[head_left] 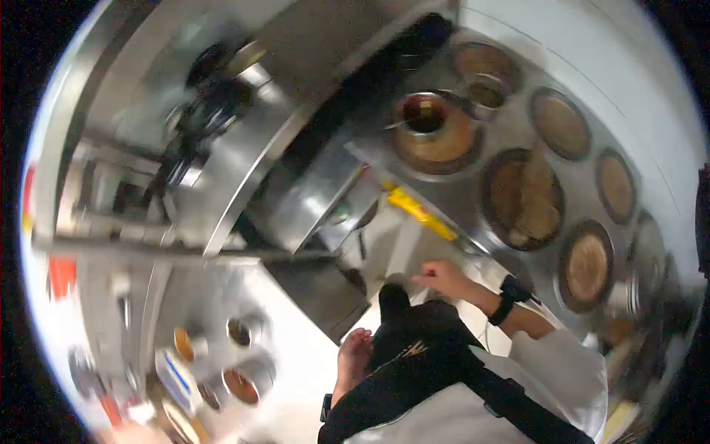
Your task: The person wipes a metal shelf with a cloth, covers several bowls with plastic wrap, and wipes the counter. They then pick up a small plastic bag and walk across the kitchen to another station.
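Note:
My left hand (355, 356) hangs beside the black apron (418, 333), fingers curled in, with no object visible in it. Further forward, my right hand (446, 280) is loosely closed over the floor near the edge of the steel cooking range (466, 211). Nothing shows in that hand either, though motion blurs the fingers. A black watch-like band (503, 307) circles the right wrist. The yellow bar (418, 212) along the range's front edge lies a little ahead of the right hand, apart from it.
On the range at right are several round brown plates and a pot (424, 115) with dark contents. A steel counter (277, 200) stands ahead. At lower left, containers with food, including a round one (242, 385), sit on a surface. Pale floor (303, 318) lies between.

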The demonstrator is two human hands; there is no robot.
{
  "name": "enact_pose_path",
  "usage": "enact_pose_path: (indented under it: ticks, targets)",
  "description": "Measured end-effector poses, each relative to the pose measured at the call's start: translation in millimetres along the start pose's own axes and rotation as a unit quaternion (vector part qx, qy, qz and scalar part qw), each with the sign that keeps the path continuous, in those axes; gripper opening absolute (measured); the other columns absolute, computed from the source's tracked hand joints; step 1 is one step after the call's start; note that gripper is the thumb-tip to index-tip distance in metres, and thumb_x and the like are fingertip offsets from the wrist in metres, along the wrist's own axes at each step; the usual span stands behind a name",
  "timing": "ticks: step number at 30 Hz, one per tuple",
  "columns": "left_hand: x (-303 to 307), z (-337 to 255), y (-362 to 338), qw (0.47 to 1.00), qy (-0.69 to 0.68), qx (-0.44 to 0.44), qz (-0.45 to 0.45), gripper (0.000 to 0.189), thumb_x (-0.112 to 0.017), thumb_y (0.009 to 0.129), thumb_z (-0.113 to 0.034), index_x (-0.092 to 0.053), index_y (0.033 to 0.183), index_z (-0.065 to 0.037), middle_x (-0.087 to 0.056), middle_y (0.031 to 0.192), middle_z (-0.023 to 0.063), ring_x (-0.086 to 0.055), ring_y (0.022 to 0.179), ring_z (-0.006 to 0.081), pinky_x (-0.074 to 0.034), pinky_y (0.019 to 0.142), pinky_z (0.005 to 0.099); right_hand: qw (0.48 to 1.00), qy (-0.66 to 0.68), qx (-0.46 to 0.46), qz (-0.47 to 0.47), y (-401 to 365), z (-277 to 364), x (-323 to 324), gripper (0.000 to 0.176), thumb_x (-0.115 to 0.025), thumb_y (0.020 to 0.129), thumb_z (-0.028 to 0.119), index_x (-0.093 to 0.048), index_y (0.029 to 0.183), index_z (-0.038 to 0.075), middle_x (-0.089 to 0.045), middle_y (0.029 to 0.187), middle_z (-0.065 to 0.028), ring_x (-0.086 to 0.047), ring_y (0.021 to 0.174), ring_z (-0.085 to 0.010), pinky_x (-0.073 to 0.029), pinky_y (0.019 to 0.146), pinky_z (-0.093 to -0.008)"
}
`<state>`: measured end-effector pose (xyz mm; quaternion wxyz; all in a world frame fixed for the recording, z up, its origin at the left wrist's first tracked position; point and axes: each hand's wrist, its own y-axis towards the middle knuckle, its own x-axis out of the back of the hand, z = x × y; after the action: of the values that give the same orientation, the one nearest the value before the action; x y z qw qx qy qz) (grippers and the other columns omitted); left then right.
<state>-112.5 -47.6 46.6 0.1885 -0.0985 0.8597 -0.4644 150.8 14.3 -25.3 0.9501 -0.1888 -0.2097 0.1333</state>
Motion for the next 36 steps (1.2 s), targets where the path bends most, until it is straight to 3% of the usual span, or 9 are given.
enact_pose_path:
  ticks: [3, 6, 8, 10, 15, 21, 26, 30, 36]
  targets:
    - [17, 9, -22, 0.997, -0.031, 0.017, -0.075, 0.023, -0.05, 0.082, -0.022, -0.051, 0.099, -0.007, -0.056, 0.095, 0.0042, -0.051, 0.085, 0.0156, -0.04, 0.076, 0.0274, 0.994, 0.051, 0.094, -0.01, 0, 11, -25, 0.021, -0.059, 0.071, 0.012, -0.058, 0.091, 0.006, -0.054, 0.072, -0.0021, -0.05, 0.062, -0.01, -0.042, 0.058, -0.0234]
    - [27, 18, -41, 0.996, -0.076, -0.019, -0.031, 0.022, -0.05, 0.081, -0.02, -0.05, 0.099, -0.007, -0.056, 0.098, 0.0047, -0.052, 0.088, 0.0144, -0.039, 0.08, 0.0265, 0.985, 0.057, 0.151, 0.063, -3, 14, -57, 0.026, -0.054, 0.072, 0.007, -0.056, 0.098, 0.007, -0.054, 0.073, -0.0005, -0.049, 0.064, -0.0082, -0.042, 0.059, -0.0213]
    - [39, 20, -52, 0.993, -0.103, -0.042, -0.049, 0.02, -0.05, 0.081, -0.018, -0.05, 0.098, -0.007, -0.056, 0.099, 0.0052, -0.052, 0.089, 0.014, -0.038, 0.083, 0.0271, 0.981, 0.05, 0.108, 0.154, -4, 21, -76, 0.021, -0.053, 0.077, 0.007, -0.055, 0.097, 0.004, -0.052, 0.076, -0.0029, -0.047, 0.061, -0.01, -0.042, 0.058, -0.0244]
    - [70, 32, -42, 0.982, -0.136, -0.113, 0.062, 0.02, -0.046, 0.083, -0.017, -0.05, 0.101, -0.007, -0.056, 0.099, 0.0049, -0.051, 0.091, 0.0136, -0.038, 0.083, 0.0259, 0.974, 0.036, 0.141, 0.176, -8, 23, -102, 0.021, -0.052, 0.077, 0.007, -0.055, 0.097, 0.004, -0.052, 0.075, -0.0028, -0.047, 0.062, -0.0096, -0.041, 0.059, -0.0238]
    - [145, 19, -79, 0.975, -0.158, -0.153, 0.04, 0.021, -0.038, 0.087, -0.016, -0.048, 0.103, -0.008, -0.055, 0.101, 0.0025, -0.051, 0.09, 0.0105, -0.038, 0.079, 0.0234, 0.963, 0.021, 0.1, 0.249, -29, 58, -170, 0.02, -0.045, 0.078, 0.003, -0.053, 0.097, 0.004, -0.048, 0.07, 0.0002, -0.043, 0.063, -0.0058, -0.037, 0.056, -0.0192]
    - [283, 41, -106, 0.937, -0.253, -0.238, -0.046, 0.021, -0.042, 0.084, -0.012, -0.047, 0.104, -0.007, -0.055, 0.1, 0.0048, -0.051, 0.087, 0.012, -0.04, 0.076, 0.0232, 0.948, -0.073, 0.174, 0.256, -32, 83, -283, 0.02, -0.05, 0.078, 0.004, -0.052, 0.098, 0.004, -0.048, 0.074, -0.0003, -0.046, 0.061, -0.0066, -0.038, 0.056, -0.0199]
    - [385, 43, -115, 0.907, -0.31, -0.263, -0.106, 0.036, -0.04, 0.084, -0.013, -0.034, 0.119, -0.003, -0.048, 0.116, 0.0135, -0.05, 0.1, 0.0181, -0.039, 0.083, 0.0267, 0.948, -0.028, 0.143, 0.281, -18, 149, -365, 0.02, -0.048, 0.079, 0.003, -0.051, 0.098, 0.004, -0.049, 0.074, -0.0011, -0.05, 0.062, -0.0083, -0.041, 0.056, -0.0217]
    - [433, 16, -88, 0.889, -0.358, -0.275, -0.077, 0.057, -0.041, 0.083, -0.018, -0.013, 0.131, -0.003, -0.034, 0.126, 0.0205, -0.041, 0.112, 0.0267, -0.032, 0.092, 0.0325, 0.962, 0.01, 0.126, 0.241, 17, 182, -396, 0.019, -0.049, 0.081, 0.006, -0.05, 0.1, 0.004, -0.051, 0.078, -0.0008, -0.051, 0.061, -0.0087, -0.042, 0.055, -0.0216]
    - [465, -26, -52, 0.879, -0.379, -0.29, -0.013, 0.058, -0.042, 0.079, -0.011, -0.014, 0.129, -0.007, -0.045, 0.114, 0.0195, -0.047, 0.103, 0.0251, -0.037, 0.087, 0.0324, 0.948, 0.007, 0.104, 0.302, 57, 178, -430, 0.019, -0.047, 0.08, 0.002, -0.049, 0.099, 0.001, -0.052, 0.077, -0.0036, -0.051, 0.061, -0.0106, -0.043, 0.055, -0.0234]
